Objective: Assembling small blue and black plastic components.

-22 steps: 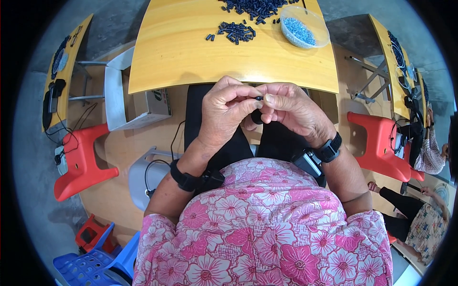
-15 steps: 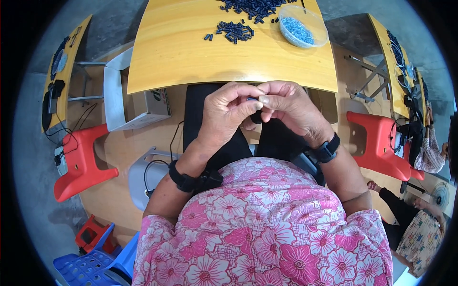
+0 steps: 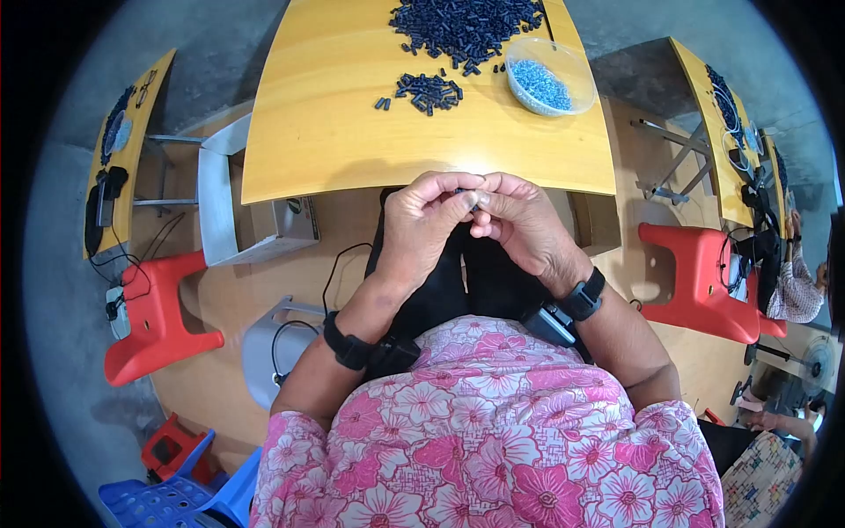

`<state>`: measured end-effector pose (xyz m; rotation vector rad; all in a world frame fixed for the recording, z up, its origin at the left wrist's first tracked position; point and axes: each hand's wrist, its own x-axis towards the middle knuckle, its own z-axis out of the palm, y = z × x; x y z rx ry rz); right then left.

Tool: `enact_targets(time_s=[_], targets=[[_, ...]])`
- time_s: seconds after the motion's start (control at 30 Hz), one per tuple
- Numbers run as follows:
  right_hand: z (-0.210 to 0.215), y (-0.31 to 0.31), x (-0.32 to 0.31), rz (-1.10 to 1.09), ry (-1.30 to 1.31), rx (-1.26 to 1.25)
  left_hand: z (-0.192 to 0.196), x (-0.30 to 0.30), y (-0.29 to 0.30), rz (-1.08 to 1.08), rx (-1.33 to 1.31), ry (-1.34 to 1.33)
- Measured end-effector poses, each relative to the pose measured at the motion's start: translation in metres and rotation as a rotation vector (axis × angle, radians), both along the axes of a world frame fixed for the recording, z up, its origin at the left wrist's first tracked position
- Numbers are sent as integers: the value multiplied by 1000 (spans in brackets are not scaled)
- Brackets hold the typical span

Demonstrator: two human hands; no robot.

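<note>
Your left hand and right hand pinch a small dark piece between thumbs and fingers — near the table's edge. The white box has a green mark — too small to read.

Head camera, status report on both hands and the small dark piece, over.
Left hand and right hand: grips closed, fingertips meeting. Small dark piece: pinched between them, mostly hidden. Table just beyond; nothing visibly in the way.
</note>
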<state>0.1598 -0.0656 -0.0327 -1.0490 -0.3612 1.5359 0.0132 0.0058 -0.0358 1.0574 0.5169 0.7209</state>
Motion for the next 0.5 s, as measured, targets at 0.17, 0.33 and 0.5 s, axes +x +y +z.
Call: enact_targets(time_s=[0.17, 0.33, 0.5], targets=[[9, -11, -4, -4, 40, 68, 12, -8, -7, -55, 174, 54], [19, -19, -7, -14, -2, 74, 23, -13, -14, -49, 299, 107], [23, -35, -4, -87, -180, 212, 25, -24, -19, -41, 337, 261]])
